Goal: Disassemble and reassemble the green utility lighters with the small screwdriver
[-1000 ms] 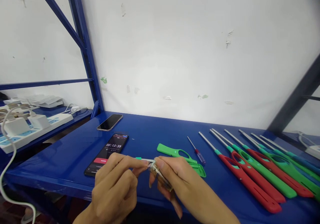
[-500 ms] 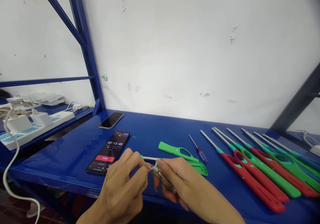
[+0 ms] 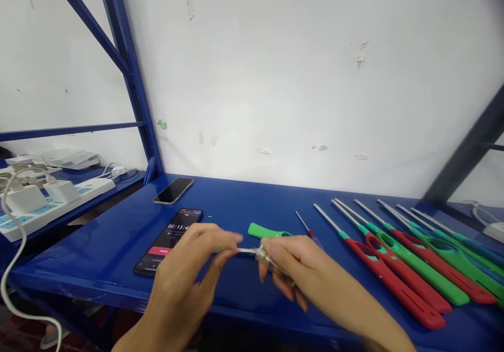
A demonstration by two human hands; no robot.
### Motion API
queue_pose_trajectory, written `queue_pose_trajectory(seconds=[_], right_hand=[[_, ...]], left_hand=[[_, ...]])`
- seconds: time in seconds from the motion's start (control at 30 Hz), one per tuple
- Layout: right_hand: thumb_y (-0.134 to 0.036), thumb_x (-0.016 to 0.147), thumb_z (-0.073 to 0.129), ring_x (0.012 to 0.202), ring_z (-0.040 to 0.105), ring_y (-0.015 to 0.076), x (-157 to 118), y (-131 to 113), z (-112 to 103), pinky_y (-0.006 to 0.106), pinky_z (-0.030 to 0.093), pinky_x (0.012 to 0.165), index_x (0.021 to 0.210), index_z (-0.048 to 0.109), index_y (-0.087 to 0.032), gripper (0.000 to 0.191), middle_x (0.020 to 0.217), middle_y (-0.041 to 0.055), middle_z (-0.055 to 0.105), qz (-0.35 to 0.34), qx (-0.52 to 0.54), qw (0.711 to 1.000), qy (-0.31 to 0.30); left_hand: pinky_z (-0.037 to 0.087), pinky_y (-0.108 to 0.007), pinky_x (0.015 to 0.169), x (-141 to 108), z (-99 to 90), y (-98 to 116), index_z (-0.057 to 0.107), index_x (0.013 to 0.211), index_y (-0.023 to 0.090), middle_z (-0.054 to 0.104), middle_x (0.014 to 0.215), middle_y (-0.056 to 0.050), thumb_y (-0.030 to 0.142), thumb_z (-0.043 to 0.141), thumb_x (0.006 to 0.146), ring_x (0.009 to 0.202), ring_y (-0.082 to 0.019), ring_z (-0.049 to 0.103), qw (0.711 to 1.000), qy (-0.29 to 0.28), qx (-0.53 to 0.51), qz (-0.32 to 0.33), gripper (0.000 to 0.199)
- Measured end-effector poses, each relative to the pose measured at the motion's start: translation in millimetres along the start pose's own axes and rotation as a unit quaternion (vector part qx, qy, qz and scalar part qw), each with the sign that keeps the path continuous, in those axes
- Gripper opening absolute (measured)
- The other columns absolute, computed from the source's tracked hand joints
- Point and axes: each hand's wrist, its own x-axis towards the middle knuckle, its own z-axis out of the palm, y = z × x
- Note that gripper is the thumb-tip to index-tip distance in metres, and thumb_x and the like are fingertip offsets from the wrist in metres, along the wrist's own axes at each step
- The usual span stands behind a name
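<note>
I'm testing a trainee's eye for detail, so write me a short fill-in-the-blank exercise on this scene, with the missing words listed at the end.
1. The table is ____ in colour.
2. On it lie ____ phones.
3. The leftmost lighter in the row has a mostly ____ handle.
4. The small clear piece is held in the person's ____ hand.

Missing words: blue; two; red; right.

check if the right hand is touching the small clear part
Touching. The head view shows the right hand gripping the small clear part between thumb and curled fingers.
</note>
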Motion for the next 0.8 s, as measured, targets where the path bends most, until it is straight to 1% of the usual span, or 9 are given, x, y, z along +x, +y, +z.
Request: queue_pose_trajectory(seconds=[0.07,0.17,0.23,0.3,0.4,0.47,0.57,0.63,0.8], right_hand=[[-0.066,0.106,0.038,0.049,0.049,0.0090,-5,2,-15,0.019,0.041,0.048,0.084,0.067,-0.019,0.059,0.058,-0.0046,0.052,0.001,-0.012,0.999,0.049],[-0.071,0.103,0.041,0.049,0.049,0.0109,-17,5,-41,0.022,0.042,0.048,0.084,0.066,-0.020,0.059,0.058,-0.0049,0.050,-0.002,-0.015,0.996,0.091],[-0.071,0.103,0.041,0.050,0.050,0.0117,-27,6,-58,0.024,0.043,0.051,0.084,0.066,-0.021,0.059,0.059,-0.0044,0.051,-0.001,-0.030,0.992,0.126],[-0.072,0.102,0.041,0.052,0.052,0.0122,-36,9,-71,0.026,0.044,0.055,0.080,0.065,-0.022,0.059,0.062,-0.0032,0.055,0.007,-0.062,0.983,0.172],[-0.075,0.099,0.044,0.058,0.056,0.0140,-45,14,-85,0.028,0.043,0.060,0.073,0.062,-0.022,0.061,0.068,-0.0011,0.060,0.042,-0.144,0.961,0.231],[-0.076,0.097,0.047,0.062,0.058,0.0155,-46,19,-90,0.030,0.043,0.062,0.080,0.066,-0.024,0.058,0.077,0.0000,0.066,0.067,-0.188,0.949,0.244],[-0.072,0.096,0.054,0.066,0.061,0.0166,-42,24,-92,0.030,0.045,0.066,0.095,0.073,-0.028,0.048,0.091,-0.0001,0.072,0.074,-0.211,0.950,0.216],[-0.065,0.098,0.057,0.070,0.062,0.0174,-38,27,-92,0.030,0.045,0.069,0.097,0.075,-0.029,0.040,0.092,-0.0011,0.074,0.065,-0.219,0.956,0.185],[-0.051,0.101,0.058,0.081,0.064,0.0195,-30,34,-89,0.028,0.043,0.071,0.097,0.077,-0.028,0.030,0.092,-0.0004,0.076,0.046,-0.244,0.960,0.128]], left_hand=[[0.056,-0.030,0.086,1,-2.5,-16,0.067,0.119,0.031,0.074,0.112,0.001,0.023,0.059,0.104,0.103,-0.018,0.068,0.997,-0.013,0.051,-0.056,0.019],[0.059,-0.040,0.088,-1,-8.2,-50,0.070,0.121,0.031,0.075,0.114,-0.002,0.034,0.053,0.105,0.108,-0.025,0.068,0.981,-0.073,0.126,-0.126,0.024],[0.058,-0.048,0.092,-2,-11.5,-67,0.074,0.116,0.028,0.076,0.114,-0.006,0.037,0.053,0.102,0.114,-0.032,0.066,0.978,-0.086,0.138,-0.133,0.026],[0.056,-0.052,0.094,-3,-11.6,-74,0.075,0.114,0.027,0.076,0.114,-0.007,0.039,0.053,0.102,0.116,-0.035,0.064,0.977,-0.092,0.141,-0.133,0.027],[0.055,-0.052,0.096,-6,-1.1,-63,0.075,0.111,0.028,0.075,0.114,-0.006,0.039,0.053,0.103,0.114,-0.032,0.065,0.980,-0.106,0.123,-0.113,0.025],[0.055,-0.049,0.097,-9,12.8,-47,0.074,0.111,0.028,0.074,0.113,-0.006,0.036,0.053,0.104,0.111,-0.029,0.065,0.984,-0.129,0.087,-0.084,0.023],[0.054,-0.045,0.100,-12,38.3,-22,0.071,0.115,0.028,0.071,0.116,-0.004,0.029,0.051,0.107,0.113,-0.025,0.061,0.981,-0.183,0.025,-0.057,0.022],[0.053,-0.045,0.103,-11,54.1,-8,0.069,0.122,0.028,0.069,0.122,-0.004,0.023,0.049,0.108,0.118,-0.025,0.058,0.974,-0.221,0.002,-0.043,0.026],[0.050,-0.050,0.103,8,80.8,6,0.068,0.126,0.022,0.066,0.127,-0.008,0.015,0.043,0.108,0.118,-0.028,0.056,0.950,-0.312,0.024,-0.014,0.031]])
